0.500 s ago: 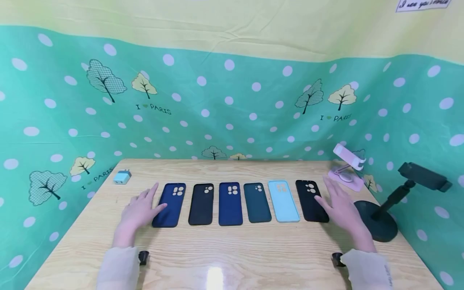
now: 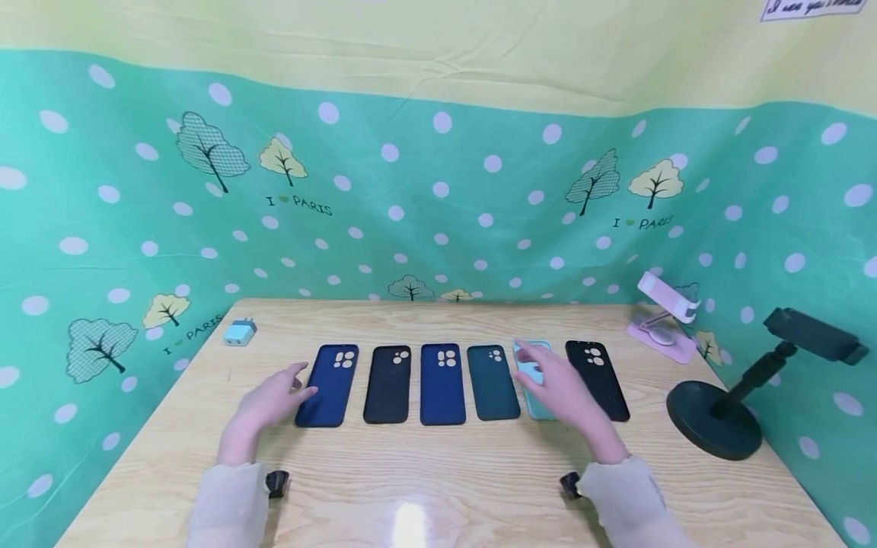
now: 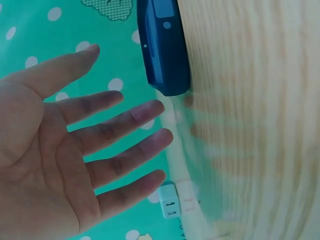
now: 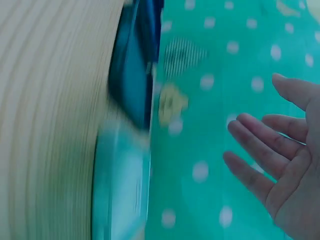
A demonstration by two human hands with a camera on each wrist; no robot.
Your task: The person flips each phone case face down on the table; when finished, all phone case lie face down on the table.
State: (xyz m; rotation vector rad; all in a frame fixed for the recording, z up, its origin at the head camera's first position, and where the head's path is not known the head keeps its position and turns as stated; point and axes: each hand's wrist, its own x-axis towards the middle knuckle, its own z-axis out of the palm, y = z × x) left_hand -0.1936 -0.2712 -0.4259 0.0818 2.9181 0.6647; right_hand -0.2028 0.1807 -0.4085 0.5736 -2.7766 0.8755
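Note:
Several phone cases lie in a row on the wooden table. My left hand hovers at the left edge of the leftmost blue phone case; the left wrist view shows its fingers spread and the palm bare. Over the light blue phone case my right hand hangs with loose fingers, covering part of it. In the right wrist view that hand holds nothing. Between the hands lie a black case, a second blue case and a dark green case.
Another black phone case lies at the row's right end. Beyond it stand a pink phone stand and a black stand with a round base. A light blue charger plug sits at the back left. A polka-dot curtain backs the table.
My right hand has moved left, from the black case at the right end to over the light blue case. My left hand stays near the leftmost case, its fingers slightly more bent.

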